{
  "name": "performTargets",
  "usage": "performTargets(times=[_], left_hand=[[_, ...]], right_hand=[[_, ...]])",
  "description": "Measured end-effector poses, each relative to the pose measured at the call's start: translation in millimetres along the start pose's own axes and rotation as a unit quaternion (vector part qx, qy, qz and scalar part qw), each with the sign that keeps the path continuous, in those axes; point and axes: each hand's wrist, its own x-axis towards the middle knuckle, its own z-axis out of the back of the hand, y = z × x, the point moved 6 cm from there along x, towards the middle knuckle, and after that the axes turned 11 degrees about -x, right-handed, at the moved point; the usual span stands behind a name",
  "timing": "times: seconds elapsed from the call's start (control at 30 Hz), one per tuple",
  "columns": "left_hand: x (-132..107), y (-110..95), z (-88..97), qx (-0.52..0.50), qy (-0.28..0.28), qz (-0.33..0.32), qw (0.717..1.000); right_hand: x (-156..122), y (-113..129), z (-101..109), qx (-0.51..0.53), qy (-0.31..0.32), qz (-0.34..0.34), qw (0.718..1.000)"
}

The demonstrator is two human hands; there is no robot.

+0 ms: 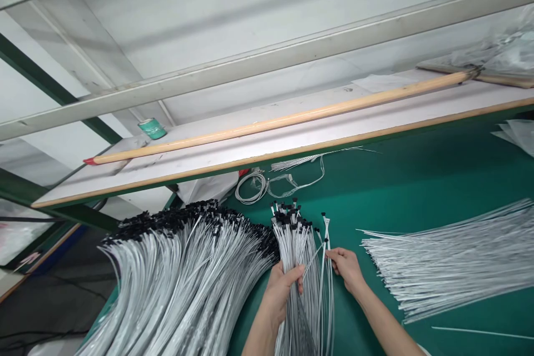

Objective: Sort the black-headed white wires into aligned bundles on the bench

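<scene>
My left hand (pixel 280 292) is wrapped round a bundle of thin grey cables (pixel 294 245) with small black connectors at their top ends. To its right, my right hand (pixel 344 268) pinches a few separate cables (pixel 326 247) of the same kind, which stand a little apart from the bundle. A much larger pile of cables (pixel 179 283) with black connector ends lies to the left of my left hand, fanning down toward the front edge. On the right, a flat stack of cables (pixel 454 258) shows no black connectors at its near ends.
Above the green tabletop (pixel 400 178) runs a white shelf (pixel 233 156) carrying a long wooden pole (pixel 283 119) and a green can (pixel 152 128). A coiled cable (pixel 251 188) lies beneath the shelf. One loose cable (pixel 479 332) rests at the lower right.
</scene>
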Motion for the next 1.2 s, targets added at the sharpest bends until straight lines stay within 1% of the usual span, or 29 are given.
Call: performTargets(times=[0.07, 0.13, 0.23, 0.3, 0.43, 0.57, 0.67, 0.73, 0.87, 0.93, 1.0, 1.03, 1.13, 1.17, 1.2], left_hand=[[1.5, 1.4, 1.5, -0.003, -0.008, 0.005, 1.000], [3.2, 2.2, 2.8, -0.007, -0.012, 0.005, 1.000], [4.4, 2.4, 1.7, 0.000, -0.002, 0.004, 1.000], [4.0, 1.6, 0.6, 0.007, 0.004, 0.003, 1.000], [3.6, 2.0, 1.4, 0.008, -0.002, 0.007, 1.000], [6.3, 4.3, 4.0, 0.006, -0.004, 0.005, 1.000], [8.7, 6.0, 4.6, 0.005, -0.004, 0.004, 1.000], [10.2, 6.3, 4.2, 0.005, -0.009, 0.000, 1.000], [13.2, 8.7, 4.6, -0.002, -0.030, 0.003, 1.000], [13.8, 10.1, 4.9, -0.012, -0.035, 0.003, 0.999], [13.0, 10.0, 3.6, -0.017, -0.022, -0.001, 1.000], [12.1, 9.4, 2.4, -0.016, -0.011, -0.003, 1.000], [9.4, 6.0, 0.3, 0.002, 0.015, -0.007, 1.000], [8.9, 4.8, 1.5, 0.006, 0.010, -0.007, 1.000], [8.9, 4.0, 3.5, 0.010, 0.000, -0.005, 1.000]], right_hand=[[-2.4, -1.4, -3.4, 0.026, 0.021, -0.007, 0.999], [-5.9, -1.8, -3.8, 0.040, 0.026, -0.005, 0.999], [-7.2, -1.7, 1.0, 0.035, 0.010, 0.004, 0.999], [-3.7, -2.0, 7.0, 0.020, -0.012, 0.005, 1.000], [4.6, -5.5, 14.5, 0.006, -0.050, -0.015, 0.999], [0.8, -9.9, 9.7, 0.047, -0.045, -0.041, 0.997], [-8.6, -5.3, 6.8, 0.086, -0.036, -0.037, 0.995], [-15.6, 3.9, 2.8, 0.113, -0.007, -0.023, 0.993], [-30.9, 31.3, -14.5, 0.189, 0.092, 0.017, 0.978], [-38.9, 43.8, -21.6, 0.204, 0.109, 0.033, 0.972], [-46.8, 54.6, -27.2, 0.206, 0.116, 0.050, 0.970], [-50.6, 59.6, -30.7, 0.203, 0.133, 0.062, 0.968], [-55.7, 66.4, -41.2, 0.168, 0.229, 0.089, 0.955], [-51.7, 62.9, -40.5, 0.142, 0.233, 0.085, 0.958], [-43.7, 56.3, -36.4, 0.113, 0.210, 0.072, 0.969]])
